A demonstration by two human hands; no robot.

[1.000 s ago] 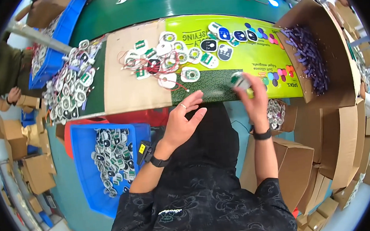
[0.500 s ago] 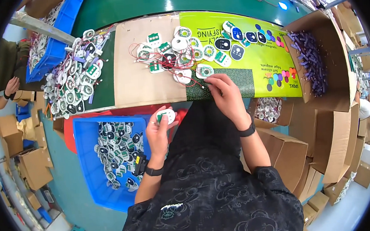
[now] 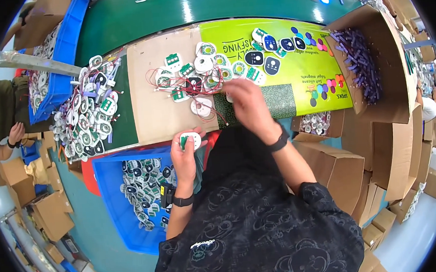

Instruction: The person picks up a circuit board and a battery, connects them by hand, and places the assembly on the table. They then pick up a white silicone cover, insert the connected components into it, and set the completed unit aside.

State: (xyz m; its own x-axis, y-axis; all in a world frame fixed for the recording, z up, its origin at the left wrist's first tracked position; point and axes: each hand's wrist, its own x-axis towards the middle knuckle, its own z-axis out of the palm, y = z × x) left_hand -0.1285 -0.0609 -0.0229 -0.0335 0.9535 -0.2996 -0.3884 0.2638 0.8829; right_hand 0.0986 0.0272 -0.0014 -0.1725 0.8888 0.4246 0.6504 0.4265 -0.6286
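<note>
In my left hand (image 3: 183,163) is a white rounded disc with a green circuit board (image 3: 190,140), pinched between thumb and fingers above the blue bin. My right hand (image 3: 250,107) reaches over the work table, its fingers bunched at the right edge of a tangle of red wires (image 3: 194,89). Whatever those fingers hold is hidden beneath them. Around the wires lie several white discs with green boards, including a white disc (image 3: 202,107) near the front. Dark-faced oval pieces (image 3: 272,65) lie to the right on the green printed sheet.
A blue bin (image 3: 112,206) full of similar discs stands below the table at left. Many wired discs (image 3: 89,114) are heaped at the table's left end. An open cardboard box (image 3: 393,73) of purple cylinders stands at right. Beyond runs a green conveyor (image 3: 134,21). Another person's hand (image 3: 16,134) shows far left.
My right hand has moved left and farther over the table, toward the wires, covering the disc it was beside. My left hand still holds its disc. The whole view has shifted slightly.
</note>
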